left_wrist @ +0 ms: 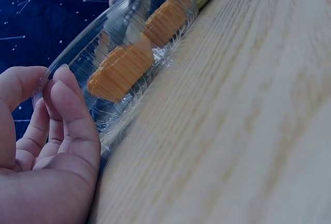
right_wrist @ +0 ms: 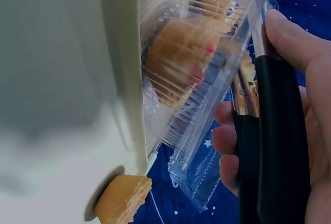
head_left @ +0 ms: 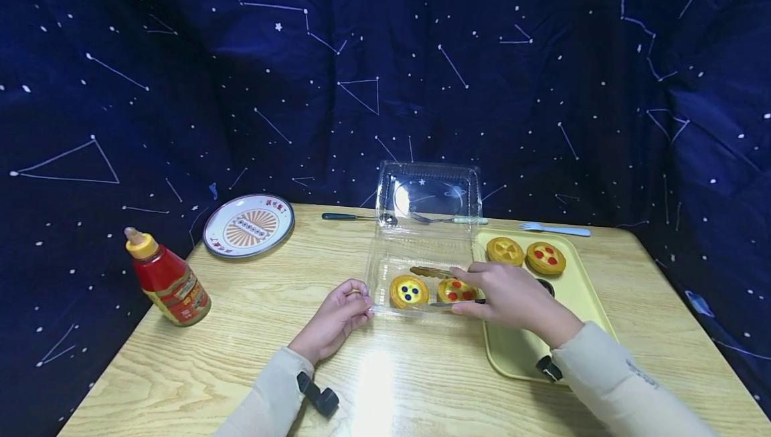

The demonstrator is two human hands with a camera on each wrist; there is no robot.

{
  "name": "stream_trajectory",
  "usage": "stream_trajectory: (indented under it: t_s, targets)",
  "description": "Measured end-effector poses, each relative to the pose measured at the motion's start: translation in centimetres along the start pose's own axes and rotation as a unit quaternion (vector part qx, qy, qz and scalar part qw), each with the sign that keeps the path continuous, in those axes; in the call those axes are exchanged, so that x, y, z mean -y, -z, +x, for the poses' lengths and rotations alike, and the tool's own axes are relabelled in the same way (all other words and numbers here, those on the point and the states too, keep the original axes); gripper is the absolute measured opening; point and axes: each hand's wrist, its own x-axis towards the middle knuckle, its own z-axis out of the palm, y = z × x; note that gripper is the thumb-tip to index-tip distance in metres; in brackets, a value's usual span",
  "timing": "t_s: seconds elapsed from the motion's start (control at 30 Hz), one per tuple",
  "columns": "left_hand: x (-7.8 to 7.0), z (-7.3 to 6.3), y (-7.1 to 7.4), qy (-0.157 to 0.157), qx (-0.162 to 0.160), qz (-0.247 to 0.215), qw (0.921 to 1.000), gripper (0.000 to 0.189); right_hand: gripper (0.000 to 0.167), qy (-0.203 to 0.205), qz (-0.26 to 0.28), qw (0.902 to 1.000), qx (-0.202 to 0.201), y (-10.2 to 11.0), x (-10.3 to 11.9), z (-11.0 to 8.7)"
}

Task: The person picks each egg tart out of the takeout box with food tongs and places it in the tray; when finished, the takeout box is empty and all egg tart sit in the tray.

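My left hand (head_left: 335, 316) pinches the front left rim of a clear plastic clamshell box (left_wrist: 67, 53), whose lid (head_left: 429, 189) stands open at the back. Inside sit two toy tarts: one with blue dots (head_left: 409, 292) on the left, one with red dots (head_left: 456, 292) on the right. Black-handled tongs (right_wrist: 282, 136) are held in my right hand (head_left: 512, 293) above the box's right side. Their metal arms are spread apart over the box, one behind the tarts and one along their front, with tips near the blue-dotted tart. My right fingers partly hide the red-dotted tart.
Right of the box lies a yellow tray (head_left: 512, 353) with two more tarts, one star-topped (head_left: 504, 251) and one red-dotted (head_left: 545, 258). A blue fork (head_left: 554, 229) is behind it. At left are a round plate (head_left: 280, 226) and a red squeeze bottle (head_left: 168, 280); a dark-handled utensil (head_left: 340, 216) lies behind.
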Motion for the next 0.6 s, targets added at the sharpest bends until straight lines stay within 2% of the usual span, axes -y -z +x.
stream_trajectory:
  t_s: [0.37,0.6]
  targets:
    - [-0.1,-0.1,-0.1,0.001,-0.004,0.002,1.0,0.016,0.063,0.018,-0.006,0.9992,0.034,-0.6,0.3,1.2]
    - [0.0,-0.1,0.0,0.001,-0.002,0.004,1.0,0.014,0.053,0.022,-0.003,0.9995,0.023,-0.7,0.4,1.2]
